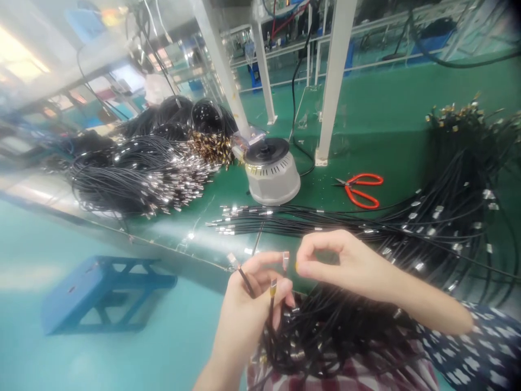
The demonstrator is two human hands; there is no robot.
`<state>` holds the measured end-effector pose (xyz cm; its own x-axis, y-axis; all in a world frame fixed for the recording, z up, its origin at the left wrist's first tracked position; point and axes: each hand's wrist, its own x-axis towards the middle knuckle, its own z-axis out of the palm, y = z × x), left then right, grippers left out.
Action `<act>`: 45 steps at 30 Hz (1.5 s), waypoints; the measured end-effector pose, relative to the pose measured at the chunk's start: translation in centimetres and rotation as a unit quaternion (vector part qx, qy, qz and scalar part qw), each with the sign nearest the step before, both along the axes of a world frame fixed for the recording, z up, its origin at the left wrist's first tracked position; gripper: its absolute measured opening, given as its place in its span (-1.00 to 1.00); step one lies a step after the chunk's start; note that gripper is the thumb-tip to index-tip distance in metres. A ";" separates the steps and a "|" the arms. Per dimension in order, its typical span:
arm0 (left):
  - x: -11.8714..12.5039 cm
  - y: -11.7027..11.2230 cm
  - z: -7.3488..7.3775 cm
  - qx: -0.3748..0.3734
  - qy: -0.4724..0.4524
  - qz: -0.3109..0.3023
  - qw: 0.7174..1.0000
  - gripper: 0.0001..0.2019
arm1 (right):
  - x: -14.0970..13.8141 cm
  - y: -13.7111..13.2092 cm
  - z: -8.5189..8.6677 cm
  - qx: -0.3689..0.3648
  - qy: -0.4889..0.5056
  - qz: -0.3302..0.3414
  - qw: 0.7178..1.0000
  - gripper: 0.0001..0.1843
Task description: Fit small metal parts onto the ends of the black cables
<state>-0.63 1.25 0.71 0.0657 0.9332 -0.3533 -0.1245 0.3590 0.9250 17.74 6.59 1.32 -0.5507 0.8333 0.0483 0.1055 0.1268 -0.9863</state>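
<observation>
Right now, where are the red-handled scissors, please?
In the head view, the scissors lie right of centre on the green tabletop, right of the white, black-topped device.

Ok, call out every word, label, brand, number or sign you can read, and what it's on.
No text is readable anywhere in view.
Connector at the left hand: too small to tell if marked.
Pale pieces among the black cables: too small and blurred.
White device: no legible lettering.
</observation>
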 end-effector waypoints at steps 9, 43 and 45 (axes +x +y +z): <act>0.1 -0.2 -0.1 -0.012 -0.011 0.003 1.000 -0.72 | 0.0 0.3 0.0 0.004 -0.020 0.023 1.000 -0.84; 0.5 -0.5 -1.4 -0.041 -0.064 0.113 0.991 -0.81 | -1.0 -0.8 1.1 0.034 -0.177 -0.069 0.981 -0.86; 0.5 -0.4 -1.4 -0.050 -0.081 0.123 0.988 -0.80 | -0.9 -0.7 0.8 -0.015 -0.132 -0.053 0.990 -0.83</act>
<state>-0.14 0.90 -0.70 -0.0959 0.8891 -0.4476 -0.3635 0.3873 0.8472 16.79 5.94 2.15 -0.4507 0.8856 -0.1125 0.3718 0.0716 -0.9256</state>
